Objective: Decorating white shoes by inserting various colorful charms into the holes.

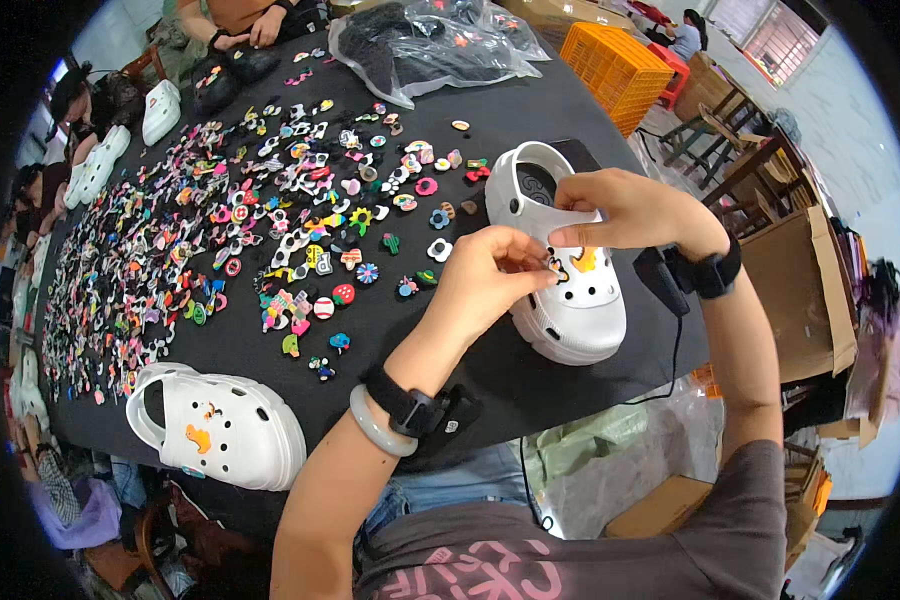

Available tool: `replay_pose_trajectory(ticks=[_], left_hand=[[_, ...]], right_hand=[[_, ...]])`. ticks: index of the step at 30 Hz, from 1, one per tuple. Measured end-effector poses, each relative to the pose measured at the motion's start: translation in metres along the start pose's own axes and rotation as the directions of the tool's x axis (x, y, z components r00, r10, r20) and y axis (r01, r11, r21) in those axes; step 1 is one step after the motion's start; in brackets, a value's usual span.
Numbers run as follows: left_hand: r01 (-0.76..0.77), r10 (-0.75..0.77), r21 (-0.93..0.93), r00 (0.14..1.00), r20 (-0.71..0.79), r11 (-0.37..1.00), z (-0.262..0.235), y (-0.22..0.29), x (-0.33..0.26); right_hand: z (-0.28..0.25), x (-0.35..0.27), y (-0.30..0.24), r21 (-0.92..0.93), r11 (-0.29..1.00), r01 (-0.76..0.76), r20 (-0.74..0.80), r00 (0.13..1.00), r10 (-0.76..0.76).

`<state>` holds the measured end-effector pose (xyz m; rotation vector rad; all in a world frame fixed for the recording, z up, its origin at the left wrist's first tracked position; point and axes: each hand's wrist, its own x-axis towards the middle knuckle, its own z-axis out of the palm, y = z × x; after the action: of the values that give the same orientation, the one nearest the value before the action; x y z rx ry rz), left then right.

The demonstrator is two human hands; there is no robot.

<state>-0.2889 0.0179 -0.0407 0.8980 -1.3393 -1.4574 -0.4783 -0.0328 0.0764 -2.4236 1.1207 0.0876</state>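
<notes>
Near the table (530, 375) edge, both hands (490, 275) (625, 210) seemingly pinch the white clog (570, 300)

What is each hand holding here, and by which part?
The left hand pinches a small charm by its edge against the white clog. The right hand steadies the clog's upper near the opening.

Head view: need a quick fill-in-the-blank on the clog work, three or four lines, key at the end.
1. Both hands work on a clog whose colour is ____.
2. The left hand presses a small charm onto the clog, beside a charm coloured ____.
3. The right hand steadies the clog from ____.
4. The loose charms lie on a table covered in ____.

Missing words: white; orange; above; black
</notes>
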Motion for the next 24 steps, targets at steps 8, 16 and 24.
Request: replay_pose_trajectory(ticks=[8, 16, 24], left_hand=[[0.11, -0.12, 0.109, 0.989, 0.091, 0.988, -0.01, -0.006, 0.018], [0.108, -0.109, -0.046, 0.994, -0.003, 0.993, 0.002, -0.005, 0.016], [0.1, -0.1, -0.016, 0.995, -0.018, 0.995, 0.005, -0.013, 0.017]], right_hand=[[0.009, 0.021, 0.021, 0.058, 0.998, -0.012, 0.128, 0.992, 0.005], [-0.009, 0.035, 0.002, 0.373, 0.91, -0.183, 0.384, 0.923, 0.029], [-0.006, 0.041, -0.018, 0.216, 0.933, -0.288, 0.411, 0.894, 0.181]])
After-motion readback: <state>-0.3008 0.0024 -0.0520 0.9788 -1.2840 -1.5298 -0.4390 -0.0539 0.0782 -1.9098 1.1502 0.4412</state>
